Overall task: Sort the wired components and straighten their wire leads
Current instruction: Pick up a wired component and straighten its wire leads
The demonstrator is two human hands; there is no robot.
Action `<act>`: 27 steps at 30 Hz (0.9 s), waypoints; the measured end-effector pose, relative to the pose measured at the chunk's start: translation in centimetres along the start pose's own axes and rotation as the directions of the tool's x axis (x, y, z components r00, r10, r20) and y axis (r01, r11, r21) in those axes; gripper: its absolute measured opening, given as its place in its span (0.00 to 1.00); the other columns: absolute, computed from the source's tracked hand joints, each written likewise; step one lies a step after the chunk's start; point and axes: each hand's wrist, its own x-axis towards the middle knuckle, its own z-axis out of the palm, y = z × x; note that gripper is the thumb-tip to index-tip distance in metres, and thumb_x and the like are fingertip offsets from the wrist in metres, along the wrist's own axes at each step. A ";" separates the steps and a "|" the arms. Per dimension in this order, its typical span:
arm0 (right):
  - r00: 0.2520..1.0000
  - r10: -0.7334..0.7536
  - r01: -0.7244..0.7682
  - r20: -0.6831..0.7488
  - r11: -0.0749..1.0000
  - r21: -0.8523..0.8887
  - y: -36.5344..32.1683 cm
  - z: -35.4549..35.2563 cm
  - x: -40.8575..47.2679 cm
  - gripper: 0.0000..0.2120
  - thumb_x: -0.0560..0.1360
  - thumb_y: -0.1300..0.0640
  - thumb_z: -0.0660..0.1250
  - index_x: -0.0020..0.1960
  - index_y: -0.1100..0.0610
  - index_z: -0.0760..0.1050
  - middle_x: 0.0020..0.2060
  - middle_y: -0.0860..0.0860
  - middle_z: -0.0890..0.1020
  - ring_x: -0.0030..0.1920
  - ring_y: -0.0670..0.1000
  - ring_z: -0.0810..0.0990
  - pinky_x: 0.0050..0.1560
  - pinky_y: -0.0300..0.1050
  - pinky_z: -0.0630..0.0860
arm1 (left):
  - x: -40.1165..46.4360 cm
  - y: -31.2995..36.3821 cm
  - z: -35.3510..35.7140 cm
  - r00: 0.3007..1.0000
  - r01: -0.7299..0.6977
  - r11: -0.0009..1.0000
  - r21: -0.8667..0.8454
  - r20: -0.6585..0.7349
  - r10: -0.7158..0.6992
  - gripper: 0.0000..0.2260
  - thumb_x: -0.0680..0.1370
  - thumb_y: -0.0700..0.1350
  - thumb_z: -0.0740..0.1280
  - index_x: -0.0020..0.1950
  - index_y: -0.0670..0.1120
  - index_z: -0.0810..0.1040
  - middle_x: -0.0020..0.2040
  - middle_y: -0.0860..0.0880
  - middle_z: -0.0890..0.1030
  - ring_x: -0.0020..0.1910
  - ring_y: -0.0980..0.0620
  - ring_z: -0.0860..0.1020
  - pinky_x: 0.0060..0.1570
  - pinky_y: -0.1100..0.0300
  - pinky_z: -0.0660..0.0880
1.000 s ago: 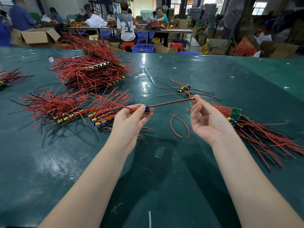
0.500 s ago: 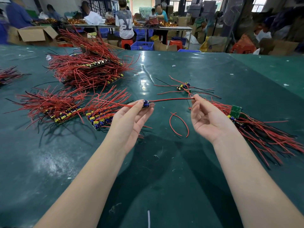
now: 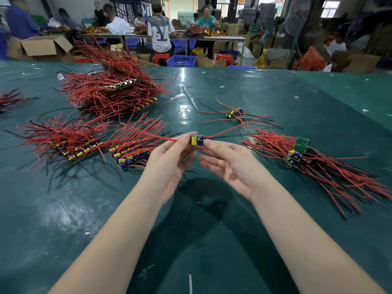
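Note:
A small wired component (image 3: 196,140) with a yellow and a blue part is held above the green table (image 3: 212,230). My left hand (image 3: 167,166) pinches it from the left and my right hand (image 3: 231,164) pinches it from the right, fingertips meeting at the part. Its red lead (image 3: 224,131) runs off to the right and another red lead (image 3: 157,135) runs left. A few loose wired components (image 3: 235,113) lie beyond my hands. Sorted rows of components (image 3: 127,155) lie left, and a bundle (image 3: 301,153) lies right.
A tall heap of red-wired boards (image 3: 110,92) sits at the back left, another row (image 3: 72,145) at the far left. People work at tables behind, among cardboard boxes (image 3: 44,46) and blue crates (image 3: 181,60).
My right hand slid left along the red lead from its far end to the component. Both hands now meet at the part, and the component has turned to show its yellow face.

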 end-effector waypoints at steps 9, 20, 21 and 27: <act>0.992 -0.127 0.127 0.009 0.992 0.018 0.7 0.3 -0.1 0.07 0.70 0.68 0.70 0.43 0.59 0.84 0.40 0.54 0.86 0.39 0.50 0.85 0.41 0.39 0.80 | -0.1 -0.2 0.4 1.000 0.007 1.000 0.026 0.025 -0.008 0.09 0.80 0.42 0.63 0.55 0.44 0.82 0.46 0.51 0.83 0.43 0.57 0.79 0.42 0.68 0.77; 0.589 -0.056 0.365 -0.806 0.908 0.204 -3.0 -4.7 -0.1 0.08 0.77 0.56 0.66 0.42 0.58 0.72 0.34 0.51 0.77 0.26 0.47 0.78 0.27 0.37 0.76 | -0.3 -0.2 0.5 0.987 0.151 0.986 0.071 0.050 -0.154 0.09 0.81 0.45 0.62 0.53 0.45 0.82 0.41 0.50 0.84 0.37 0.57 0.81 0.39 0.66 0.79; 0.564 -0.043 0.368 -0.824 0.907 0.205 -3.1 -5.1 0.0 0.07 0.78 0.55 0.64 0.45 0.58 0.71 0.34 0.50 0.77 0.26 0.47 0.78 0.26 0.36 0.75 | -0.3 -0.2 0.5 0.985 0.161 0.984 0.073 0.050 -0.165 0.09 0.81 0.45 0.62 0.52 0.45 0.82 0.39 0.50 0.84 0.36 0.57 0.81 0.38 0.66 0.79; 0.472 -0.252 0.414 -0.845 0.910 -0.040 -3.2 -4.9 0.6 0.06 0.79 0.55 0.61 0.50 0.58 0.67 0.35 0.51 0.77 0.23 0.46 0.76 0.24 0.37 0.73 | -0.4 0.2 0.5 0.984 0.172 0.985 0.024 0.038 -0.173 0.09 0.80 0.44 0.62 0.50 0.43 0.81 0.37 0.50 0.83 0.35 0.56 0.81 0.38 0.66 0.79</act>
